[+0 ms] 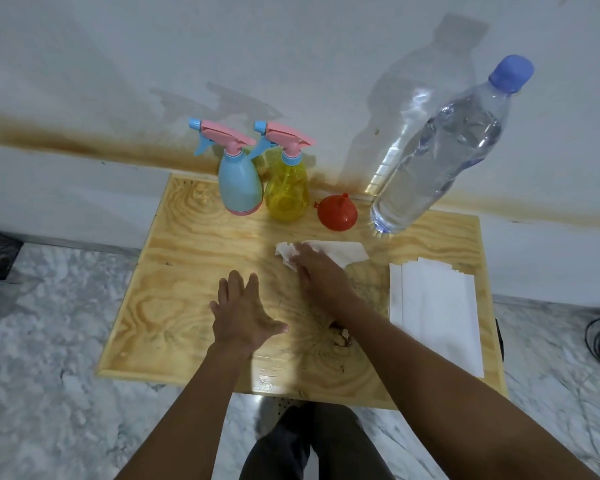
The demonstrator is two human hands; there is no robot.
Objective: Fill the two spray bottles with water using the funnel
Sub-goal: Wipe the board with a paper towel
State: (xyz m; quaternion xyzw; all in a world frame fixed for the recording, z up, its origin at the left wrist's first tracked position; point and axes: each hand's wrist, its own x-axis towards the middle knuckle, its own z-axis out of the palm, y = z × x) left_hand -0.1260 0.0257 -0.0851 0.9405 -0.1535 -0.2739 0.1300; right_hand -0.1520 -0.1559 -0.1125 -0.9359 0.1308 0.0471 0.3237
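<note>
Head view: right hand (317, 271) presses tissue (329, 252) on table (174, 271).

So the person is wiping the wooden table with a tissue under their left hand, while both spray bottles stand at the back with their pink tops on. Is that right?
Not quite. The head view shows the tissue under the right hand, not the left; the left hand lies flat and empty on the wooden table. The rest holds: the blue spray bottle and the yellow spray bottle stand at the back with their pink tops on.

Glossy grained wood table (187, 306), clear plastic water bottle (440, 161).
</note>
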